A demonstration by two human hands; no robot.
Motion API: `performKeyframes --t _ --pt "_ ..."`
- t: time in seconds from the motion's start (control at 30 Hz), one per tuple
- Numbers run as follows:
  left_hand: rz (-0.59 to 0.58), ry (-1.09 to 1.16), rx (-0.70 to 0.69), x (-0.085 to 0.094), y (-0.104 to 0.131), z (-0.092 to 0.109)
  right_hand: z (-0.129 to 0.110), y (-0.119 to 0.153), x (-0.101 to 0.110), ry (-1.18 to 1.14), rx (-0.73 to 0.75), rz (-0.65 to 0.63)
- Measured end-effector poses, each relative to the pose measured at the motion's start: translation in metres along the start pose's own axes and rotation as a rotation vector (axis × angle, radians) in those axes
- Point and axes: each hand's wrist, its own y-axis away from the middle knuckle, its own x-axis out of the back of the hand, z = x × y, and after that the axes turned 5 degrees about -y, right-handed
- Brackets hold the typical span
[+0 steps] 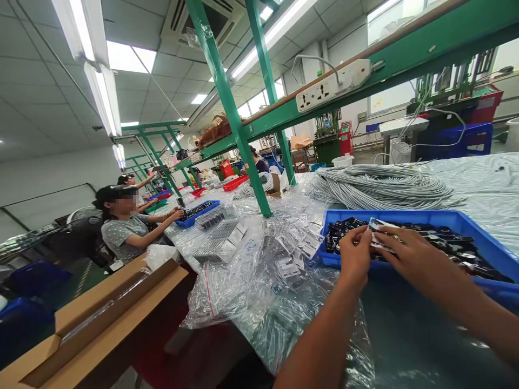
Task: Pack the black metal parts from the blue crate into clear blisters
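My left hand and right hand pinch one small clear packet between fingertips, over the near rim of the blue tray of black parts. At nine o'clock lie loose plastic bags; at twelve, coiled grey cable.

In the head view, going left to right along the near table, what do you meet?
Open brown cardboard box → heap of clear plastic bags → the person's left hand → small clear packet held between both hands → right hand, all over the blue plastic tray.
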Motion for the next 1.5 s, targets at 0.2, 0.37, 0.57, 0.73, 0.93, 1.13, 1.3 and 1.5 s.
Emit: performKeyframes --t 0.2,0.37,0.57,0.73,0.93,1.13,1.3,1.5 --pt "-0.152 0.191 0.038 -0.001 0.001 0.002 0.008 -0.001 0.010 -0.001 -0.033 0.001" --pt "-0.133 0.140 -0.003 0.006 -0.002 0.001 -0.020 -0.011 0.013 -0.030 -0.272 0.068" --pt "-0.221 -0.094 -0.099 0.010 -0.003 0.001 -0.010 -0.011 0.022 -0.186 -0.397 -0.031" --pt "-0.126 -0.263 -0.161 0.009 -0.010 0.000 -0.004 -0.010 0.023 -0.093 -0.358 -0.029" --pt "0.489 -0.476 -0.321 0.048 -0.033 0.028 0.001 -0.023 0.035 -0.091 -0.531 0.016" --pt "0.822 -0.631 -0.561 0.074 -0.043 0.052 0.054 -0.013 0.126 0.120 -0.653 -0.126" --pt "0.451 -0.726 -0.811 0.039 -0.027 0.040 0.071 0.031 0.186 0.277 -0.986 -0.625" --pt "-0.096 -0.831 -0.974 -0.002 0.002 0.003 0.083 0.051 0.181 0.012 -1.346 -0.838"
